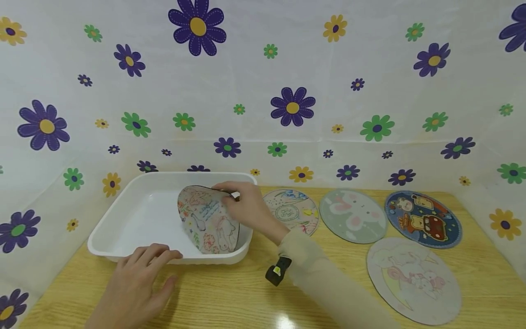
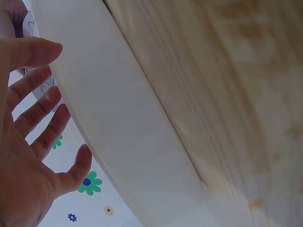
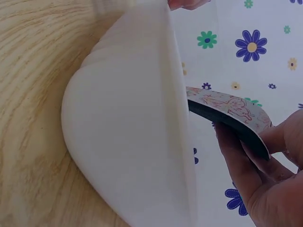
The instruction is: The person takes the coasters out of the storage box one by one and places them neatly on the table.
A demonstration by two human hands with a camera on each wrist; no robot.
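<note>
My right hand (image 1: 244,203) pinches the upper edge of a round mat (image 1: 209,224) printed with rabbits and flowers. The mat stands tilted and bent inside the right end of a white plastic basin (image 1: 135,219). In the right wrist view its dark underside (image 3: 222,118) shows, with the thumb on the printed face and fingers beneath. My left hand (image 1: 141,278) rests its fingertips on the basin's near rim. Seen from the left wrist, those fingers (image 2: 47,132) are spread and loosely bent along the rim, and the thumb lies apart from them.
Several more round mats lie right of the basin on the wooden table (image 1: 230,297): a floral one (image 1: 287,212), a green rabbit one (image 1: 353,214), a dark blue one (image 1: 423,219) and a pale one (image 1: 415,281) nearer me. A flower-printed sheet (image 1: 255,77) hangs behind.
</note>
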